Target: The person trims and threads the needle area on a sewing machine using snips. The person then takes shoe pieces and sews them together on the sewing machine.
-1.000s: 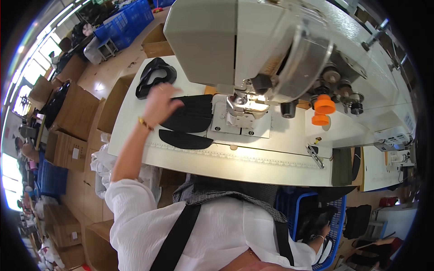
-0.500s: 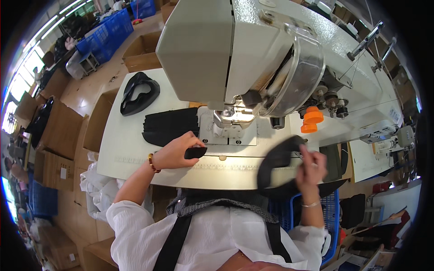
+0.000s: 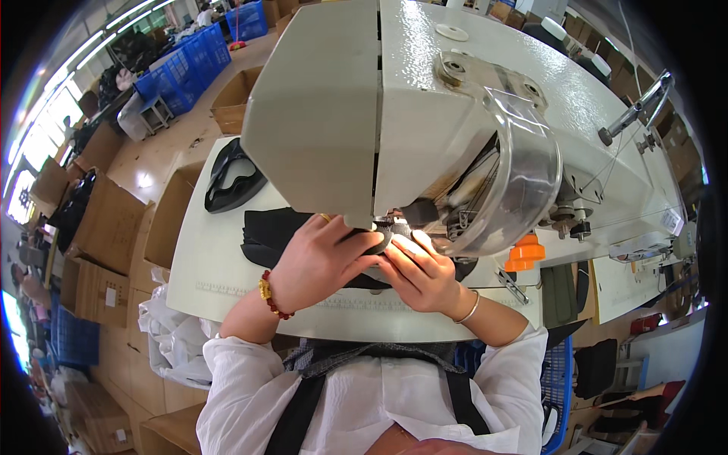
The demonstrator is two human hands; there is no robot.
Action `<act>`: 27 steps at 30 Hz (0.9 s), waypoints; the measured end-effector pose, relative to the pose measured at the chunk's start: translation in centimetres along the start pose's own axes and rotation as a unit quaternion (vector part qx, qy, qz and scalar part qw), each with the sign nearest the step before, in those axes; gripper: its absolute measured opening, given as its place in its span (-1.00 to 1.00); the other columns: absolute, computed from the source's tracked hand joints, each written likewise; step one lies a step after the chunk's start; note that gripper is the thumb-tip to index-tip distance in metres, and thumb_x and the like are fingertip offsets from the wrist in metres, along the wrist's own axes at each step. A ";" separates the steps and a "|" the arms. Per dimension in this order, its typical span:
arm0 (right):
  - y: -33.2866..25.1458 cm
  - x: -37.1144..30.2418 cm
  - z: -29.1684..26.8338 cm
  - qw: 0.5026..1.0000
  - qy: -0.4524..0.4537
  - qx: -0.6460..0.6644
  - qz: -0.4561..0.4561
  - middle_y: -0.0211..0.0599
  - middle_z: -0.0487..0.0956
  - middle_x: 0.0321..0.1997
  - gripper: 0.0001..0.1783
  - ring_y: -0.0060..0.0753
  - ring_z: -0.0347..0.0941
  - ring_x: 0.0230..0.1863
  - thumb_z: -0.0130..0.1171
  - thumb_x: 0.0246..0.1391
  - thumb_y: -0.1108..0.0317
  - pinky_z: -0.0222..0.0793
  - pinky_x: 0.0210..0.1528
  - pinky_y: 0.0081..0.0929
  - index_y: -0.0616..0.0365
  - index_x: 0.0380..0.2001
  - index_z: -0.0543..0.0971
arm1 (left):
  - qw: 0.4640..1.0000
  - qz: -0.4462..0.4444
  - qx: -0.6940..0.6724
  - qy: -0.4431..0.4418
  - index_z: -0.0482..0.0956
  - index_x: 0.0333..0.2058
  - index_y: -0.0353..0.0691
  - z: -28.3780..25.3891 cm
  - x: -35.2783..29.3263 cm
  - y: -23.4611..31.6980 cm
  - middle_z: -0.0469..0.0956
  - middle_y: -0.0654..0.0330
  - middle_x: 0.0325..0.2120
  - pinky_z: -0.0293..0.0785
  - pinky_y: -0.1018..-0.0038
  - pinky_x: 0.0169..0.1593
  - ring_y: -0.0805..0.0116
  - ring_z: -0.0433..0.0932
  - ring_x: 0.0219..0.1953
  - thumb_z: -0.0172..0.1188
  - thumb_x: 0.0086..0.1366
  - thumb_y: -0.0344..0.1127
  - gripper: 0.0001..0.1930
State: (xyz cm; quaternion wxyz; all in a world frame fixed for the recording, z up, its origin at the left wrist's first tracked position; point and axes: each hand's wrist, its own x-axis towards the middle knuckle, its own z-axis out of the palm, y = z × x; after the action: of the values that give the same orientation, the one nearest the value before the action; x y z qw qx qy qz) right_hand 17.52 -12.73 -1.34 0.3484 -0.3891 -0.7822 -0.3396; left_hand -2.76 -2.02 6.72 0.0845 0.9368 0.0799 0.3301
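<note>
Under the head of a sewing machine, both of my hands come together beside the lit needle area. My left hand is closed, pinching a small black piece between thumb and fingers. My right hand, its fingers bent and bunched, presses a curved black padded piece close against it. Most of that curved piece is hidden beneath my hands, and the needle is partly covered. Left of my left hand lies a stack of black fabric pieces.
A black ring-shaped piece lies at the table's far left. Metal tweezers rest right of my right hand, below orange knobs. A blue basket stands at lower right, a white plastic bag and cardboard boxes at left.
My right hand has swung left and away from me, bringing the curved black piece to the needle area. My left hand has moved right with its small black piece, and the two now meet.
</note>
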 end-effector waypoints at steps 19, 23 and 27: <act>2.1 -0.4 -0.7 0.994 -0.015 0.089 -0.061 0.09 0.56 -0.05 -0.72 -0.02 0.53 -0.15 0.28 -0.16 0.50 0.54 -0.13 -0.07 0.32 -0.28 0.61 | 0.992 -0.069 -0.100 -0.022 0.61 -0.14 -0.15 2.7 -1.1 -0.5 0.47 0.15 -0.01 0.43 0.21 0.02 0.07 0.46 -0.03 0.44 0.07 -0.33 -0.65; 2.0 -0.9 -1.5 0.994 -0.052 0.050 -0.082 0.07 0.56 -0.04 -0.68 -0.01 0.51 -0.08 0.27 -0.14 0.49 0.53 -0.03 -0.13 0.31 -0.22 0.60 | 0.997 -0.054 -0.052 -0.001 0.66 -0.14 -0.15 3.3 -1.0 -0.3 0.55 0.22 -0.08 0.45 0.25 -0.02 0.14 0.50 -0.07 0.43 0.06 -0.33 -0.67; 1.6 -3.2 -2.2 0.982 -0.137 0.107 0.072 0.01 0.55 -0.03 -0.61 -0.06 0.49 -0.02 0.25 -0.07 0.45 0.49 0.04 -0.26 0.31 -0.10 0.55 | 0.998 -0.040 -0.042 0.012 0.67 -0.14 -0.14 3.0 -0.9 -0.1 0.59 0.26 -0.11 0.47 0.29 -0.07 0.20 0.53 -0.13 0.43 0.06 -0.33 -0.67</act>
State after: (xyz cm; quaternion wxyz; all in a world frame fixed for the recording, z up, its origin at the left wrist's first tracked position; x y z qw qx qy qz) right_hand 20.97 -14.89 -2.35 0.3017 -0.4478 -0.8241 -0.1713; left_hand -1.61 -2.42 3.88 0.1362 0.9244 0.1047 0.3406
